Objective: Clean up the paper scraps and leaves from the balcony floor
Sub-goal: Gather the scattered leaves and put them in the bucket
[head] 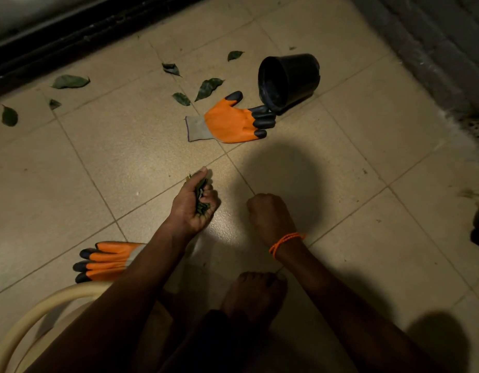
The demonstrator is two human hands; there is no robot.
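Bare foot [255,294] is seen lowest in view, with a cream chair arm [39,308] at bottom left. Left hand [192,203] is curled round a wad of gathered leaves [202,196], held just above the floor [340,170]. Right hand [269,214] is closed in a fist with its back to the camera; whether anything is held inside cannot be told. Loose leaves remain scattered well ahead, among them a large leaf [70,82] at far left and a long leaf [208,88] just beside an orange glove [230,123]. Black pot [289,82] lies tipped on its side, touching the glove's fingertips. Second glove [106,261] lies partly hidden under the left forearm. No paper scraps are clearly made out. Risks judged: the wad could be shed if the full left hand is used for more picking; the tipped pot could roll or spill back when leaves are dropped in; dim light could leave small bits missed; gloves could be swept up with leaves.
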